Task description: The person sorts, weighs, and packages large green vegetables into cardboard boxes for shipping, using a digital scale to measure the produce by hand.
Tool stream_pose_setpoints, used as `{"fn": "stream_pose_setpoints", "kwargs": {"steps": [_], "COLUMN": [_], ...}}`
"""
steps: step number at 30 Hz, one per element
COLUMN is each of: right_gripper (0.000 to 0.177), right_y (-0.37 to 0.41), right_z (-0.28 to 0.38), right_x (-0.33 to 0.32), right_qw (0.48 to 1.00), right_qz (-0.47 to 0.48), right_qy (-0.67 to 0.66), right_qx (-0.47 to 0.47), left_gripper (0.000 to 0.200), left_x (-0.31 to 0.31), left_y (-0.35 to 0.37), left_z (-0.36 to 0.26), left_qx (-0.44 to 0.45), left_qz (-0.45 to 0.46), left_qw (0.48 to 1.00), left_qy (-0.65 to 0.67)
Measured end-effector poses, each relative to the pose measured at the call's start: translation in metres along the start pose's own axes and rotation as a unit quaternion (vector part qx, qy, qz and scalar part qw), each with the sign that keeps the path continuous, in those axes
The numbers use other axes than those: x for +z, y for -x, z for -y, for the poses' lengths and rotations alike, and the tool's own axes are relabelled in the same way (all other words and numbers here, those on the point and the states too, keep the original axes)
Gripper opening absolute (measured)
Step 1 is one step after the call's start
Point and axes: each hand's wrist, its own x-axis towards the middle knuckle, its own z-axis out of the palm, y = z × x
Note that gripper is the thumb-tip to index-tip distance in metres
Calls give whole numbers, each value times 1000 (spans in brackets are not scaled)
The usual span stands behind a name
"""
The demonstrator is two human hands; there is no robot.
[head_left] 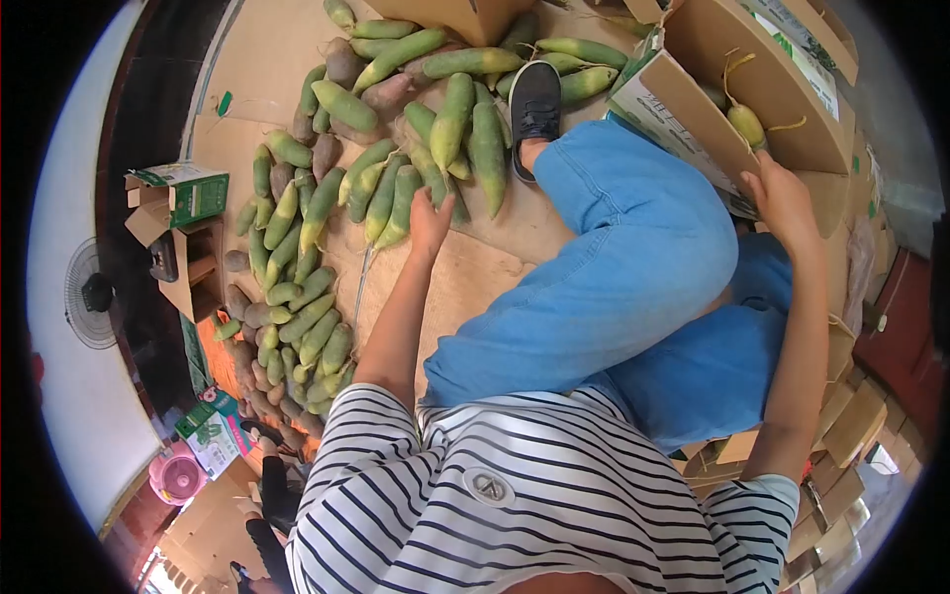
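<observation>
My left hand (432,223) is held just over the floor beside a green radish (401,203) at the edge of a large pile. Its thumb and fingers are apart, with nothing visible between them. On the right, my right hand (777,193) grips the near wall of an open cardboard box (683,114), thumb outside and fingers over the edge. Inside that box, close to my fingertips, is a yellow-green radish (746,126) with thin roots. More long green radishes (487,153) lie between my left hand and my shoe.
Reddish-brown roots (388,92) are mixed into the pile. My bent leg (614,257) lies between my hands. A small box (198,198), a fan (91,292) and a pink basin (178,473) stand at left. Another person's legs (272,505) show at lower left. Cardboard (851,421) is stacked at right.
</observation>
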Motion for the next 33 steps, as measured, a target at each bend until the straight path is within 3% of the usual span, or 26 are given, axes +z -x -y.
{"fn": "stream_pose_setpoints", "kwargs": {"steps": [1,4,5,8,9,12,15,17,22,25,28,30,32,33], "right_gripper": [32,33,33,30,29,23,21,21,16,14,18,20,20,21], "right_y": [0,1,1,1,1,3,4,3,6,10,8,8,8,8], "right_z": [0,3,3,-1,0,-6,-4,-7,-3,-1,-2,-1,0,1], "right_x": [-1,-3,-3,0,1,4,3,6,2,-1,0,1,1,1], "right_qw": [1000,1000,1000,1000,1000,999,999,999,998,998,999,1000,1000,1000], "right_qz": [14,14,9,-8,-14,-35,-37,-33,-40,-28,-18,-22,-21,-21], "right_qy": [6,4,5,8,11,-9,-19,-25,-46,-50,-38,-17,-14,-14], "right_qx": [12,19,11,-10,-15,-21,-19,-18,-9,-1,1,7,14,19], "left_gripper": [54,49,38,42,45,38,33,30,33,32,29,29,29,31], "left_x": [6,14,23,34,36,7,-35,-74,-137,-153,-152,-138,-118,-112], "left_y": [-10,-42,-49,-62,-59,-47,-62,-59,-25,6,25,15,3,-1], "left_z": [-5,-26,-23,-6,-4,-37,-65,-111,-216,-287,-356,-385,-407,-411], "left_qx": [5,-221,-259,-245,-180,-76,5,30,157,231,262,335,355,349], "left_qz": [-17,116,142,165,127,49,9,45,66,41,76,128,189,164], "left_qw": [999,953,931,936,966,973,984,970,964,938,865,834,841,867], "left_qy": [44,173,216,191,133,213,176,238,205,255,422,419,362,316]}}
